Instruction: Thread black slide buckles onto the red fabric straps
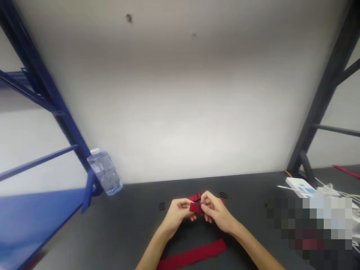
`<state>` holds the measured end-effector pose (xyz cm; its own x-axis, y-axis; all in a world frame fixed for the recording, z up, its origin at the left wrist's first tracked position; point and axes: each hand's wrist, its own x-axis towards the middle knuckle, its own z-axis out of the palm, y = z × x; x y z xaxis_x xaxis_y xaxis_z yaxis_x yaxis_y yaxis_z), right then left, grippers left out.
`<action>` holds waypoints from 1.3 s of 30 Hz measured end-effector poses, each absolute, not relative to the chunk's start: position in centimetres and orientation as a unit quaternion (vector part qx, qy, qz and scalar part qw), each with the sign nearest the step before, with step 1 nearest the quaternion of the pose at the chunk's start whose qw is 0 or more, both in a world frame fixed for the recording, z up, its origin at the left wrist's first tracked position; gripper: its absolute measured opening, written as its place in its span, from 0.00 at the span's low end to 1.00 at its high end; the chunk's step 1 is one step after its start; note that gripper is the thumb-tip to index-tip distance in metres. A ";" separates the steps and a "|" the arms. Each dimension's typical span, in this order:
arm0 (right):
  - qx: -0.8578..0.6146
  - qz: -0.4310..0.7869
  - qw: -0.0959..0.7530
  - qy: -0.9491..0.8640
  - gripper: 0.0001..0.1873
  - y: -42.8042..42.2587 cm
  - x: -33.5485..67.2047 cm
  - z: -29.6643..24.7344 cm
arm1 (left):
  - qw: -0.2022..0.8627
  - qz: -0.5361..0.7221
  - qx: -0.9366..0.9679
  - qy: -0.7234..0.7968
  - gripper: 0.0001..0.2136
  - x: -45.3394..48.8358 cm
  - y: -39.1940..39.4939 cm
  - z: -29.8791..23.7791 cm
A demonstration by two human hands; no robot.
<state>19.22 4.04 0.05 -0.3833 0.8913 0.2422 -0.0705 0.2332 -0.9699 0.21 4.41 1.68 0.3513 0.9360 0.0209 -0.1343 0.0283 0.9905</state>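
My left hand [179,212] pinches the end of a red fabric strap [194,207] between thumb and fingers. Close beside it, my right hand [213,210] grips the same strap where a dark, narrow piece crosses it; that piece is too small to make out. More red fabric shows behind the fingers of both hands. On the dark table to the left lies a small black rectangular buckle [162,206]. Beyond my right hand is a black slide buckle [223,195]. A wider red fabric strip [194,255] lies nearer to me, between my forearms.
A clear plastic bottle [106,172] stands at the left by a blue metal frame [60,108]. At the right are a white box [300,186] with blue marks and white cables [348,197]. A dark frame post [315,108] rises there. The near right is pixelated.
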 end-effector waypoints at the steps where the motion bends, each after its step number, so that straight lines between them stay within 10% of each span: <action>1: -0.315 0.535 0.456 -0.638 0.09 4.0 19.1 0.1 | 0.614 0.431 0.548 0.371 0.08 0.3 4.4 1.6; 39: -0.361 0.458 0.525 -0.621 0.09 4.4 19.5 1.0 | 0.612 0.453 0.514 0.396 0.10 0.8 4.7 1.1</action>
<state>19.50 4.43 0.96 -0.1898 0.9279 0.3210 -0.0328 0.3207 -0.9466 0.82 4.66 1.13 0.2768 0.9607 -0.0191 -0.1473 0.0620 0.9871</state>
